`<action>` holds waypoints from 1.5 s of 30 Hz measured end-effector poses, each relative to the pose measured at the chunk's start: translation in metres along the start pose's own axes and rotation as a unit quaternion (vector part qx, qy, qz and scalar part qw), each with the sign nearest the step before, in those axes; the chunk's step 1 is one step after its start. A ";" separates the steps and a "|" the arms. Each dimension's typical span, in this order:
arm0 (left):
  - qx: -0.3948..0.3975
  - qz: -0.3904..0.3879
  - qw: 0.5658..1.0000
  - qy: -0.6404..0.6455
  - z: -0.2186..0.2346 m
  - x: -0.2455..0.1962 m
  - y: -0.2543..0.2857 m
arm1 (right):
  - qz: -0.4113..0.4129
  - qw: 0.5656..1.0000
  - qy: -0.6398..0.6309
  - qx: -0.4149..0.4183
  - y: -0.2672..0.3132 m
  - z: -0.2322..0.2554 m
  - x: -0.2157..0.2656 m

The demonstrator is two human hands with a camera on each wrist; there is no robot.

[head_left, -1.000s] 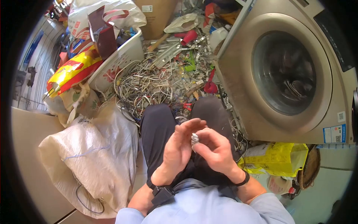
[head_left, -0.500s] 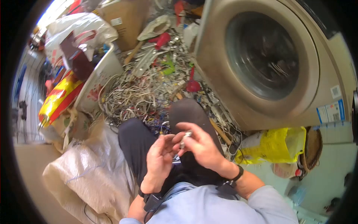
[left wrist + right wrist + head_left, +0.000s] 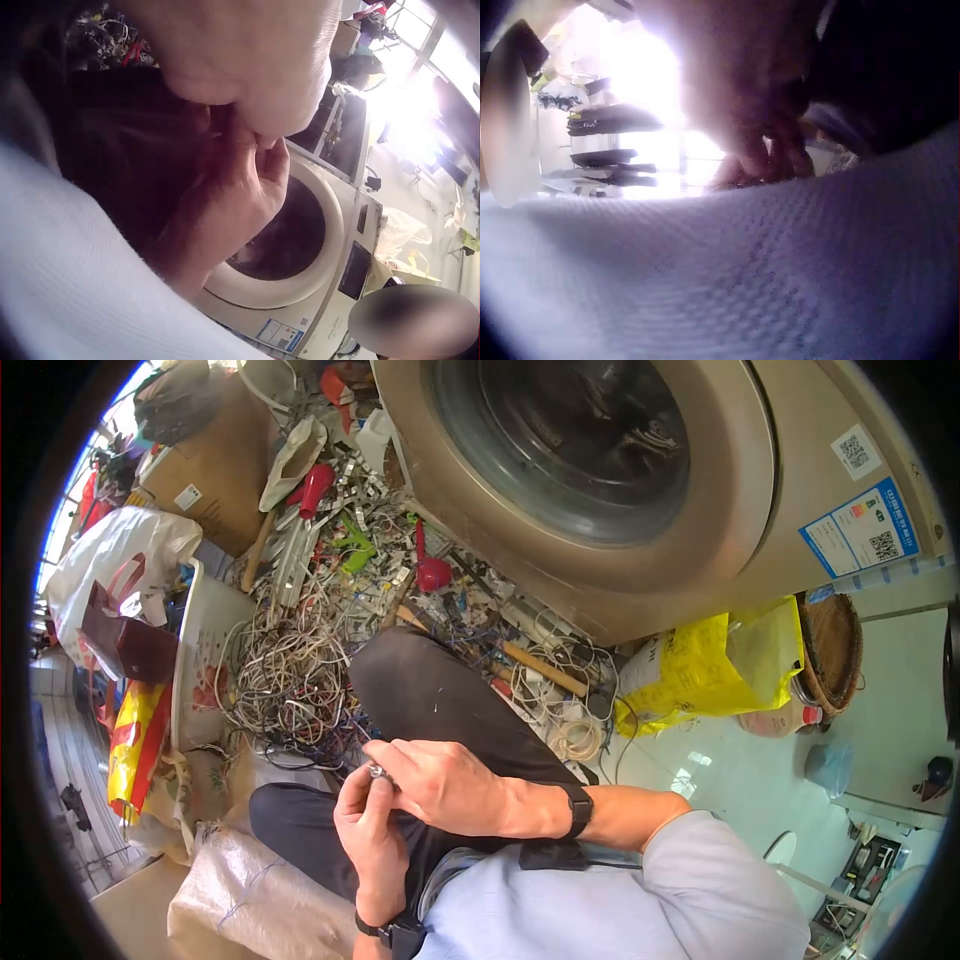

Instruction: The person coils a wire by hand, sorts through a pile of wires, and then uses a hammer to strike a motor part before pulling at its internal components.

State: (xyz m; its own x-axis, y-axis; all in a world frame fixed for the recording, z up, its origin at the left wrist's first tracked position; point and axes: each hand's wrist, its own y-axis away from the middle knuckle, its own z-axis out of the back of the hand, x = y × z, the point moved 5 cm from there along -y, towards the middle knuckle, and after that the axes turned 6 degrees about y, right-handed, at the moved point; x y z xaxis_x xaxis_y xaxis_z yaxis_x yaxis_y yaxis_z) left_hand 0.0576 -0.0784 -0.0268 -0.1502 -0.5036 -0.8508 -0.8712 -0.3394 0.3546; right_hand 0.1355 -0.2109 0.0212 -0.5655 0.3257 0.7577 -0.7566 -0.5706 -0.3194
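In the head view a small silvery metal piece (image 3: 376, 770) shows between the fingertips of both hands, over the lap. My left hand (image 3: 372, 842) pinches it from below with thumb and finger. My right hand (image 3: 445, 788) reaches in from the right with curled fingers and grips it at the same spot. Most of the piece is covered, and its exact kind cannot be made out. In the left wrist view, the left hand (image 3: 255, 67) and right hand (image 3: 232, 202) meet at their fingertips. The right wrist view is mostly sleeve and glare.
Beyond the knees spreads a heap of tangled cables (image 3: 300, 675) and metal scraps, with a red ladle-shaped thing (image 3: 433, 572) and a wooden handle (image 3: 545, 668). A washing machine (image 3: 640, 595) stands ahead right, a yellow bag (image 3: 670, 670) beside it. A white woven sack (image 3: 245, 890) lies at left.
The view has swung right. The right hand, which held the metal piece apart from the opened left hand, has come together with it; left thumb and finger now pinch the piece too.
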 end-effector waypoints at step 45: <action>0.034 -0.168 0.781 -0.601 0.093 0.009 -0.163 | 0.084 0.850 0.362 -0.374 -0.042 0.407 0.207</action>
State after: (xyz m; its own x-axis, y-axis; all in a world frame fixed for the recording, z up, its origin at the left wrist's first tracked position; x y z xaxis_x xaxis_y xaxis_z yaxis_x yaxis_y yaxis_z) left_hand 0.1550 0.0459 -0.1283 -0.2030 0.7281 -0.6547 -0.9723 -0.2288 0.0471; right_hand 0.1833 -0.4262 0.4231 -0.5352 0.8201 0.2024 -0.4884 -0.1049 -0.8663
